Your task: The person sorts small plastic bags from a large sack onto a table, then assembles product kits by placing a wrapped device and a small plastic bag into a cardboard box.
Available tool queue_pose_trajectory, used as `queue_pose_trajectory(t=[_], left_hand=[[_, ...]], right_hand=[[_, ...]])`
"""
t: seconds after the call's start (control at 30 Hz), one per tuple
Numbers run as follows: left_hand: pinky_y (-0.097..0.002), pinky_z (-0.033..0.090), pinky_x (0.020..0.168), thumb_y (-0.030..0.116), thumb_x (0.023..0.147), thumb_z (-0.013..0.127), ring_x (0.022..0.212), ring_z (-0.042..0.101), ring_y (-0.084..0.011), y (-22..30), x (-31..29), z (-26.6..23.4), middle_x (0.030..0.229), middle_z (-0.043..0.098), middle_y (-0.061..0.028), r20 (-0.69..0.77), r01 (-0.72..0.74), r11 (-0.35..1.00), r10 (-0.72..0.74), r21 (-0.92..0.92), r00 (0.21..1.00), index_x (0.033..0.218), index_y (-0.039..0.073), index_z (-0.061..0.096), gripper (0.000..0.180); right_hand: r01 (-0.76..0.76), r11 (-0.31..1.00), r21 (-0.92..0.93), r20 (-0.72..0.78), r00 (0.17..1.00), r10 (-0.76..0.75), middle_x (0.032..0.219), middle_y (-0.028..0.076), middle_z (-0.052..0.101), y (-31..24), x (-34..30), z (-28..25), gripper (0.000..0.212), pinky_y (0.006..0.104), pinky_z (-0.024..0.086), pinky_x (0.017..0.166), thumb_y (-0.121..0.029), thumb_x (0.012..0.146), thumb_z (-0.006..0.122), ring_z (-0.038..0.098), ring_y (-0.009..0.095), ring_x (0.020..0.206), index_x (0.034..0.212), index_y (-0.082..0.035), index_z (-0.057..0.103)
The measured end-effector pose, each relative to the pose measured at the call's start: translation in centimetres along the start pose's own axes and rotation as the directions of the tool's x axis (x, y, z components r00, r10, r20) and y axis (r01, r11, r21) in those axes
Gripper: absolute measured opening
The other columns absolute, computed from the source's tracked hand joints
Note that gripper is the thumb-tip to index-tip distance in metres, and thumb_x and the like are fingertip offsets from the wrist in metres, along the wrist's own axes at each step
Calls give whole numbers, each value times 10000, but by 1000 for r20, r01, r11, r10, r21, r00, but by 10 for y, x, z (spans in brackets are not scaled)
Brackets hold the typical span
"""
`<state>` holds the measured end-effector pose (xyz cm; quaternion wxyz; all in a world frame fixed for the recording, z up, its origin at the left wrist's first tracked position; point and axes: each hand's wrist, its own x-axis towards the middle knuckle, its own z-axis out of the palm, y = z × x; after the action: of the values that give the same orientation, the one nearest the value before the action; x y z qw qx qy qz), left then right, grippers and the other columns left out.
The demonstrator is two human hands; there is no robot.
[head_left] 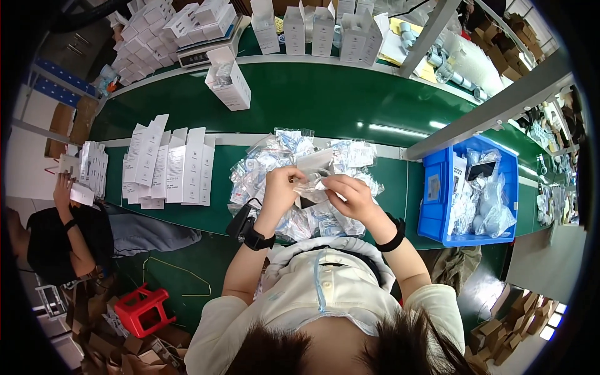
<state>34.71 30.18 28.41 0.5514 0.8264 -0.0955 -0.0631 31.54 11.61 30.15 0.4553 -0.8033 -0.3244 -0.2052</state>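
Observation:
My left hand (282,186) and my right hand (352,197) are both closed on a clear plastic bag (310,189) in front of my chest. Its contents are too small to make out. Just beyond the bag is a white box (315,160), with its lower part hidden by the bag and my fingers. Beneath and around them lies a heap of clear packets (253,169) with white and blue pieces inside, spread over the green table (394,194).
Flat white cartons (169,165) lie left of the heap. A blue crate (440,215) of bagged parts stands right, beside a grey post (487,106). An open white box (228,81) is on the conveyor, with more boxes behind. A co-worker (65,231) sits left, near a red stool (144,310).

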Motion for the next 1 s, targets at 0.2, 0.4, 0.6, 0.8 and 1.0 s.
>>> queue_pose_trajectory(t=[0.2,0.4,0.6,0.8,1.0], left_hand=[[-206,389,494,-36,680,616,548,511,-70,-3,3,-2,607,579,-39,74,157,981,-149,-113,986,703,-43,603,27],[-202,385,489,-33,685,618,541,509,-72,2,1,4,608,580,-24,-10,83,995,-83,-50,996,697,-34,607,16],[-214,430,593,-13,680,641,710,556,-92,-19,-3,3,802,610,-66,43,174,969,-169,-175,985,822,-10,590,152],[-403,315,956,95,620,731,1192,346,-308,-26,3,-92,1301,336,-175,-377,-96,946,214,310,901,1162,38,421,627],[-603,63,974,373,654,672,1302,58,-343,-132,-23,-226,1407,112,-181,-456,493,257,-192,831,869,1317,-8,232,882]], right_hand=[[188,974,-123,346,928,-135,884,82,564,12,13,-12,231,375,462,756,-113,657,669,533,254,928,865,-48,594],[155,954,-257,589,808,28,1081,89,479,-3,18,-8,351,477,317,921,-246,639,689,379,271,1125,937,-87,597],[-193,975,109,34,981,190,1259,157,359,25,-16,4,932,468,234,1007,-276,544,784,279,272,1237,1320,-149,284],[-597,717,359,92,787,610,1307,182,294,51,-8,34,1110,401,277,994,-127,519,793,300,283,1226,1365,-106,75],[-427,836,346,-276,805,525,1331,139,262,135,107,32,1089,330,309,983,-15,508,767,325,238,1199,1362,-97,97]])
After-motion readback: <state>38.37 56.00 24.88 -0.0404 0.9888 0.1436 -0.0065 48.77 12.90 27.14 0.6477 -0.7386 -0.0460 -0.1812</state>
